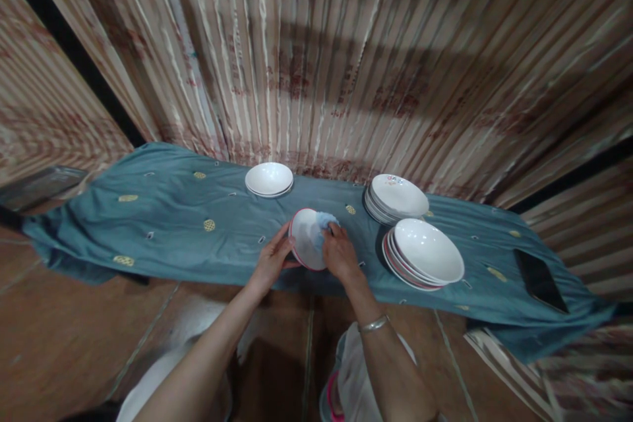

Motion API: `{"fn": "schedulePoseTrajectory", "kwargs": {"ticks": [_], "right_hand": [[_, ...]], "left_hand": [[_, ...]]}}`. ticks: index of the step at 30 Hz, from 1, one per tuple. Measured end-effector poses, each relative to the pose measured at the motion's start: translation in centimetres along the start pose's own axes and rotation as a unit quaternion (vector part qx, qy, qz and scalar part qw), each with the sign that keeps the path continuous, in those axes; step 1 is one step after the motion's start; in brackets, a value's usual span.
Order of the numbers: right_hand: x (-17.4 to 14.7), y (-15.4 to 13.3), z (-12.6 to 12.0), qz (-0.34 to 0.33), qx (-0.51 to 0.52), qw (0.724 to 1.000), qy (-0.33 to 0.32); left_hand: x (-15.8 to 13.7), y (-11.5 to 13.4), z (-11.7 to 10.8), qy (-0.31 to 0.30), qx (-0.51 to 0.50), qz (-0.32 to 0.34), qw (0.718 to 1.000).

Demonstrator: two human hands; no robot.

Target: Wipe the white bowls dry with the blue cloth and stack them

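A white plate with a red rim [302, 237] is held tilted above the front of the cloth-covered table. My left hand [275, 254] grips its left edge, thumb on the rim and fingers underneath. My right hand [340, 250] is closed on a light blue cloth [326, 219] and presses it against the plate's inner face on the right side. Behind the plate, a short stack of white dishes [270, 179] sits on the table. To the right of my right hand stand two taller stacks, one of white plates [398, 195] and one of white bowls [429, 252] with some red rims.
A blue-green cloth [173, 231] with yellow pineapple prints covers the long table. At its right end lies a black phone [540, 280]. Pleated curtains [316, 59] hang close behind, and dark poles [74, 46] slant up on both sides.
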State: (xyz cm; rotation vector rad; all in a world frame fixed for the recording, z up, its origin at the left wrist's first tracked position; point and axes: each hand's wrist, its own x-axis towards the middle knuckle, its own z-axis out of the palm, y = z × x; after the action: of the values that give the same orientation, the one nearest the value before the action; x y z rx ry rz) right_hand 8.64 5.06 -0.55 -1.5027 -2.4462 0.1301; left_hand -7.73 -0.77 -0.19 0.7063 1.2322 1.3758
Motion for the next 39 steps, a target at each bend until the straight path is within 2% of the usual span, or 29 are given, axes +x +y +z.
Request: {"fn": "schedulePoseTrajectory", "kwargs": {"ticks": [10,15,18,22,25,27,29,32,36,39], "right_hand": [[-1.7,-0.2,-0.9,0.003,-0.014,0.999,-0.051],[-1.9,-0.8,-1.2,-0.036,0.079,0.991,-0.101],[-1.7,-1.0,-1.2,-0.062,0.202,0.970,-0.124],[-1.1,-1.4,-0.2,-0.067,0.367,0.921,-0.111],[-0.6,-1.9,1.1,-0.054,0.436,0.895,-0.073],[-0.3,-2.1,1.7,-0.058,0.448,0.891,-0.052],[0.0,-2.2,2.0,-0.070,0.438,0.896,-0.039],[0.3,-2.0,2.2,-0.084,0.385,0.919,-0.025],[0.4,-1.6,2.1,-0.079,0.254,0.964,-0.016],[0.4,-1.5,1.5,-0.063,0.159,0.985,-0.020]], "left_hand": [[0.0,0.1,0.1,0.009,0.001,0.000,1.000],[0.0,-0.1,0.0,0.003,0.014,-0.001,1.000],[0.1,-0.3,-0.1,0.001,0.010,0.003,1.000],[0.2,-0.4,-0.1,-0.001,0.010,0.006,1.000],[0.2,-0.5,-0.1,0.000,0.011,0.006,1.000],[0.2,-0.5,-0.1,-0.003,0.009,0.005,1.000],[0.1,-0.4,-0.1,-0.010,0.008,0.005,1.000],[-0.2,-0.3,-0.1,-0.019,0.007,0.006,1.000],[-0.3,-0.2,-0.1,-0.023,0.003,0.007,1.000],[-0.2,-0.2,-0.2,-0.022,-0.002,0.006,1.000]]}}
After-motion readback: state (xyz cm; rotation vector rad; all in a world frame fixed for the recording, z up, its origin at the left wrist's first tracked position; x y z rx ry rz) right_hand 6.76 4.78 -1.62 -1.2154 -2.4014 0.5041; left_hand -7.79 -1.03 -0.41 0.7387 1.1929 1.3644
